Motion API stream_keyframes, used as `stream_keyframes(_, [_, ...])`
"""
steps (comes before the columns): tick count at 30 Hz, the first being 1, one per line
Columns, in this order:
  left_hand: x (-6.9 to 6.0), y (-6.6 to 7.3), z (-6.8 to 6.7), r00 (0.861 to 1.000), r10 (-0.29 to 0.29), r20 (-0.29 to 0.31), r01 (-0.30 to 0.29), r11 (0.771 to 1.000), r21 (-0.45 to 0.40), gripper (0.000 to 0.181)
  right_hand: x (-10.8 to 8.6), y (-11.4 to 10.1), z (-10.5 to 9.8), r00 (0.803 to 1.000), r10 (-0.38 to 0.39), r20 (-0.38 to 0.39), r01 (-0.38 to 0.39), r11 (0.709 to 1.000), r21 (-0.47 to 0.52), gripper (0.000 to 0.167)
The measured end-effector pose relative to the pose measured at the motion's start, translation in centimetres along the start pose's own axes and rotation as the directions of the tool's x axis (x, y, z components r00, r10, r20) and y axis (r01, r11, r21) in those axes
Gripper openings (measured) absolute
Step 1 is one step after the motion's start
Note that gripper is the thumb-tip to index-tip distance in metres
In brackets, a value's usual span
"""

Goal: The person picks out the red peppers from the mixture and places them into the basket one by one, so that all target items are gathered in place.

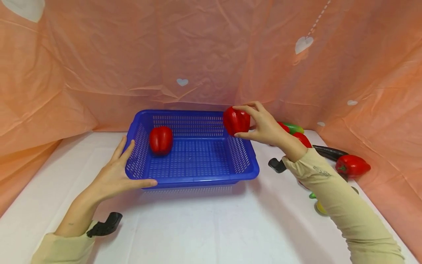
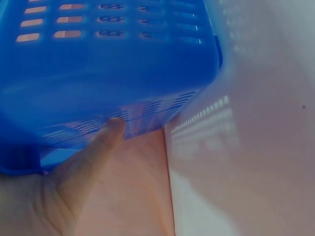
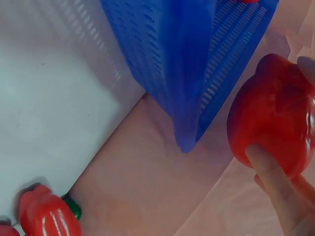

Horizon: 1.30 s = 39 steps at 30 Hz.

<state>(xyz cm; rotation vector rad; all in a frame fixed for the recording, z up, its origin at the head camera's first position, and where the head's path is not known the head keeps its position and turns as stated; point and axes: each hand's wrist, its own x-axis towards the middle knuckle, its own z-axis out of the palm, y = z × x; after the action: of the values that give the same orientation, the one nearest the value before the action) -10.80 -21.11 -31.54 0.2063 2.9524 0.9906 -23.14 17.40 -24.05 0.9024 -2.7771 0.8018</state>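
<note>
A blue plastic basket (image 1: 194, 179) with slotted walls stands on the white table. Inside it, near the left wall, lies a red bell pepper (image 1: 161, 140). My left hand (image 1: 113, 172) spans the basket's near left corner, its fingers spread and fairly straight along the side and the thumb at the front rim. In the left wrist view one digit (image 2: 101, 145) rests against the slotted wall. Above the basket's far right corner, my right hand (image 1: 267, 124) holds another red bell pepper (image 1: 236, 121) between thumb and fingers; the right wrist view shows this pepper (image 3: 275, 115) clear of the rim.
To the right on the table (image 1: 204, 231) lie a red bell pepper (image 1: 352, 166), a dark eggplant (image 1: 329, 152), a green vegetable (image 1: 293, 128) and a yellow item (image 1: 320, 208), some partly hidden by the right arm. An orange sheet (image 1: 211, 55) hangs behind the basket.
</note>
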Motion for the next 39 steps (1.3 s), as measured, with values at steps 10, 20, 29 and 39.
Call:
stream_keyframes(10, [-0.1, 0.0, 0.0, 1.0, -0.009, 0.004, 0.009, 1.0, 0.0, 0.13, 1.0, -0.9, 0.7, 0.999, -0.052, 0.005, 0.052, 0.999, 0.014, 0.075])
stream_keyframes(20, [-0.1, 0.0, 0.0, 1.0, -0.01, 0.006, 0.01, 1.0, -0.009, 0.129, 2.2, -1.8, 1.7, 0.996, -0.084, 0.004, 0.084, 0.996, 0.004, 0.073])
stream_keyframes(29, [-0.1, 0.1, 0.0, 1.0, -0.016, 0.005, 0.016, 1.0, -0.001, 0.129, 3.3, -2.3, 2.5, 0.993, -0.117, -0.004, 0.117, 0.993, -0.012, 0.075])
stream_keyframes(39, [-0.1, 0.1, 0.0, 1.0, -0.012, -0.001, 0.012, 1.0, 0.004, 0.13, 4.2, -2.7, 3.5, 0.995, -0.101, 0.022, 0.101, 0.995, -0.001, 0.075])
